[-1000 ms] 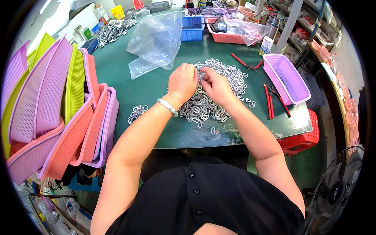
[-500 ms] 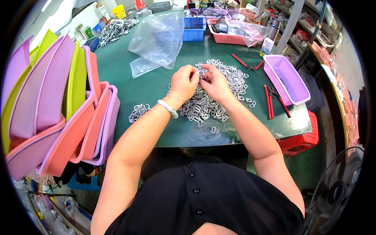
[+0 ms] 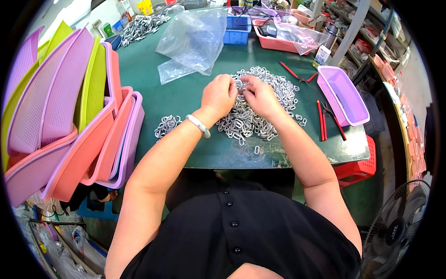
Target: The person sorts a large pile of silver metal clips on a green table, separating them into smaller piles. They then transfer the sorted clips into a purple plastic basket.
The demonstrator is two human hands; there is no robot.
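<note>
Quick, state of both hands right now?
Left hand: fingers curled at the link pile; grip on any link cannot be told.
Right hand: fingers bent; grip likewise cannot be told.

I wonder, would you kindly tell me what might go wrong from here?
1. The single loose link lies near the front edge of the table, so a passing sleeve or arm might knock it to the floor.
2. The smaller pile of links sits right beside the left forearm; a sweep of that arm could scatter it.
3. The tilted, nested baskets at the left could perhaps slide if bumped.
</note>
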